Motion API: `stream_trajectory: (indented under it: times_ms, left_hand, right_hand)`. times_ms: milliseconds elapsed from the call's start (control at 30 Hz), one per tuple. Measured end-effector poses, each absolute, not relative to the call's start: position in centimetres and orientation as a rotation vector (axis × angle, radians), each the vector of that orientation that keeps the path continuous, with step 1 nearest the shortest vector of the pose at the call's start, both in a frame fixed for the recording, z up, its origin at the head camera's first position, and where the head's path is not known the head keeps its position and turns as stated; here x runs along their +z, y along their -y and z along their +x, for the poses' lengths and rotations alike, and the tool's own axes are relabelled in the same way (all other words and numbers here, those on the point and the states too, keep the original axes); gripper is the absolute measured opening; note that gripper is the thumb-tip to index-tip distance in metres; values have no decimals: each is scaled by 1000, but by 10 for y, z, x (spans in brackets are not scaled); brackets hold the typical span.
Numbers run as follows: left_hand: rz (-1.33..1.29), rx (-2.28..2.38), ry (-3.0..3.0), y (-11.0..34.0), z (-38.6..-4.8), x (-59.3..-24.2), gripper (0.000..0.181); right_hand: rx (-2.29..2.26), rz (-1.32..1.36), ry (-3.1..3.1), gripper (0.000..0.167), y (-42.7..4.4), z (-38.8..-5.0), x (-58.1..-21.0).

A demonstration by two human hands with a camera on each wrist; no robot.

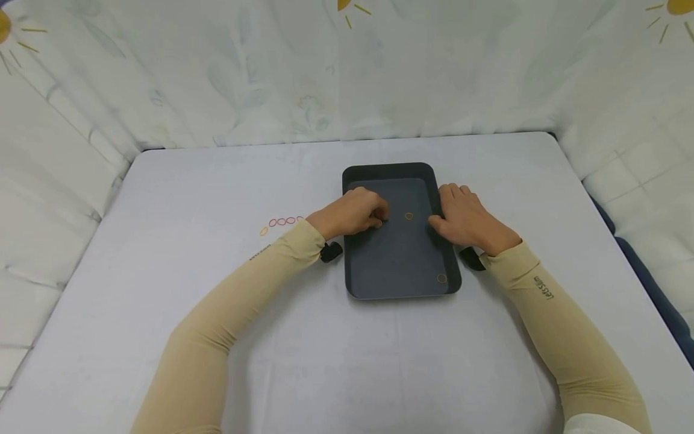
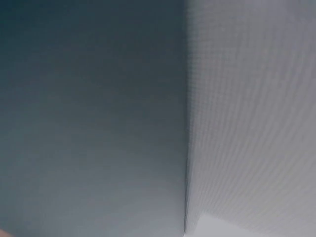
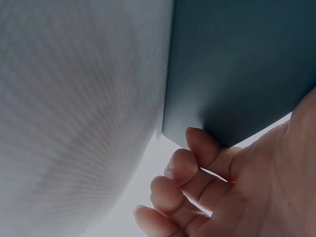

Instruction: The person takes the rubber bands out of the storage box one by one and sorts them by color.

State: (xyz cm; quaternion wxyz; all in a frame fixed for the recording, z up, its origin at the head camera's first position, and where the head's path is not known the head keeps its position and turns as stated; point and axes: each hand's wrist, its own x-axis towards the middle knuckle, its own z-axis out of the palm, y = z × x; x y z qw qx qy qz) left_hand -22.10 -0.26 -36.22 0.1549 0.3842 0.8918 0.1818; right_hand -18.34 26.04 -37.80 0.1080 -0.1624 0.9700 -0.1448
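Note:
A dark grey tray [image 1: 398,265] lies on the white table, its side wall [image 2: 98,123] filling half of the left wrist view. The left hand [image 1: 355,212] is over the tray's left part, fingers curled towards the thumb; nothing shows between them. On the right rim, the right hand [image 1: 466,218] grips the tray with its thumb at the inner side and fingers outside. In the right wrist view its bent fingers [image 3: 182,168] meet the outer wall [image 3: 237,64]. Inside the tray lie one orange ring [image 1: 409,216] and one yellowish ring [image 1: 441,278].
Left of the tray, several small red rings [image 1: 281,222] lie in a row on the tablecloth [image 1: 162,271], with an orange ring [image 1: 264,231] at the row's left end. A patterned white curtain [image 1: 271,78] hangs behind the table.

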Motion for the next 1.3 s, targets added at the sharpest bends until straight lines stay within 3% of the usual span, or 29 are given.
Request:
stream_trajectory:
  times_ms: [1000,1300]
  left_hand:
    - [1221,584,-2596,15,-221,-349,9]
    - [1148,689,-2591,21,-224,-341,12]
  right_hand:
    - [-401,-501,-2844,51,-261,-197,-385]
    - [-402,-502,-2856,45,-262,-201,-388]
